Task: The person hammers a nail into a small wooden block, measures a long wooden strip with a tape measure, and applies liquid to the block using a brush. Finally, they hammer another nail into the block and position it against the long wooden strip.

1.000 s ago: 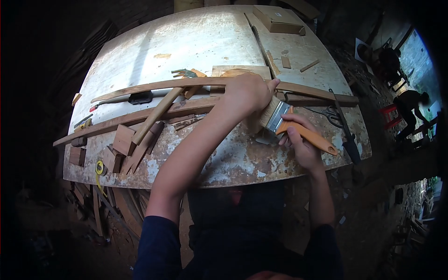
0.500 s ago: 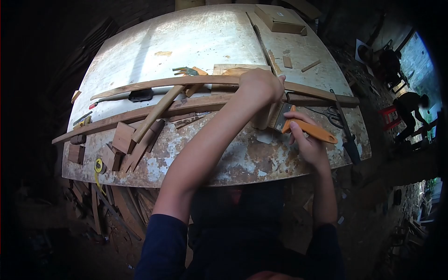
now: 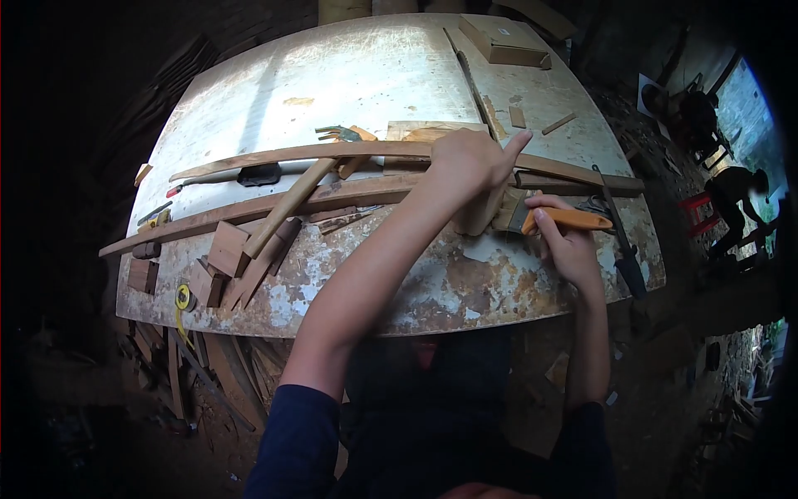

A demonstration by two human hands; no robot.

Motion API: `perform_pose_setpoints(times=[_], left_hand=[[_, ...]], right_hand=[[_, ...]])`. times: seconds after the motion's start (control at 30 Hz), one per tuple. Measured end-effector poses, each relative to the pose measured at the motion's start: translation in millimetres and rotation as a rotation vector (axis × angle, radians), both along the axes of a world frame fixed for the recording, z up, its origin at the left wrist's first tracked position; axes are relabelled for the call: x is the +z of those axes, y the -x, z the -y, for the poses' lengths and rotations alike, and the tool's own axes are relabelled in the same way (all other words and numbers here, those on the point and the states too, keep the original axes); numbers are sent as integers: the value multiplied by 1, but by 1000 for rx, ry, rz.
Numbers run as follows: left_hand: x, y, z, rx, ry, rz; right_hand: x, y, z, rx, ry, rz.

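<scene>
My right hand (image 3: 572, 249) is closed around the orange handle of a wide paintbrush (image 3: 573, 219). The bristles point left and lie against a wooden block (image 3: 478, 214). Over the top of this block is my left hand (image 3: 475, 160), its thumb raised and its other fingers curled down and mostly hidden. Two long wooden strips (image 3: 291, 155) (image 3: 208, 220) run across the table, passing under or behind my left hand. A hammer (image 3: 291, 204) lies across them, its head at the far side.
On the worn table (image 3: 382, 308) are small wood blocks (image 3: 229, 248), a yellow tape measure (image 3: 185, 297), a cardboard box (image 3: 504, 40) and a handsaw (image 3: 619, 229) at the right. A person (image 3: 736, 195) bends over in the right background.
My right hand and the brush have moved slightly right, and the brush has turned so its bristles face the block more broadly. My left thumb now sticks up. The view has shifted slightly.
</scene>
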State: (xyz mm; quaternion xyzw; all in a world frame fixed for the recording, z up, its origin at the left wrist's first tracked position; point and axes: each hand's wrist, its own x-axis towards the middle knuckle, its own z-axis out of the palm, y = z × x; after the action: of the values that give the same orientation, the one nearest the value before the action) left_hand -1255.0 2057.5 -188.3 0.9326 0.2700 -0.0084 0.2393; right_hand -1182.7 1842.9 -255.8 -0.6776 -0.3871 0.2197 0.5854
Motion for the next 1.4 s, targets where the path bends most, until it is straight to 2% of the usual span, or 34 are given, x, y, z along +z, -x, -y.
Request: perform_pose_setpoints(times=[0.03, 0.07, 0.13, 0.17, 0.23, 0.3, 0.43, 0.47, 0.57, 0.6, 0.7, 0.73, 0.83, 0.97, 1.0, 1.1, 1.13, 1.23, 1.27, 1.37, 1.4], left_hand=[[3, 1, -1, 3, 35, 12], [-1, 0, -2, -43, 28, 20], [-5, 2, -3, -127, 10, 40], [-8, 3, -4, -97, 41, 41], [7, 21, 2, -44, 102, 46], [-6, 28, 7, -67, -25, 147], [-36, 34, 14, -218, -146, 410], [-41, 36, 18, -200, -70, 428], [-40, 45, 23, -223, 14, 413], [-44, 44, 23, -194, 42, 433], [-55, 36, 21, -237, 45, 446], [-58, 32, 20, -255, 41, 418], [-64, 24, 17, -262, 9, 394], [-72, 28, 17, -332, 6, 542], [-74, 33, 17, -346, 4, 582], [-79, 42, 10, -413, -22, 592], [-81, 43, 9, -439, -33, 578], [-85, 50, 10, -418, -10, 563], [-87, 51, 11, -408, -21, 561], [-88, 51, 14, -397, -36, 579], [-89, 51, 14, -398, -27, 594]], right_hand=[[4, -3, 0, -30, 93, 37], [-1, -10, 0, -26, -146, 36], [13, -10, -2, 53, -95, -3], [22, -8, -3, 91, -68, -26], [34, -17, -7, -15, 123, 182], [45, -35, -8, -5, -61, 193], [64, -46, -25, 26, 36, 241], [70, -47, -26, 91, 12, 167], [79, -56, -31, 283, 161, 137], [96, -54, -31, 205, 284, 254], [113, -48, -32, 167, 141, 339], [114, -45, -32, 323, 122, 179], [114, -52, -38, 330, 457, 296], [121, -58, -29, 239, 226, 269], [122, -55, -29, 312, 305, 140], [103, -77, -34, 279, 604, 397], [100, -80, -32, 247, 570, 448], [100, -79, -24, 345, 343, 57], [99, -78, -24, 385, 422, 55], [90, -98, -20, 239, 546, 395], [90, -98, -16, 202, 387, 240]])
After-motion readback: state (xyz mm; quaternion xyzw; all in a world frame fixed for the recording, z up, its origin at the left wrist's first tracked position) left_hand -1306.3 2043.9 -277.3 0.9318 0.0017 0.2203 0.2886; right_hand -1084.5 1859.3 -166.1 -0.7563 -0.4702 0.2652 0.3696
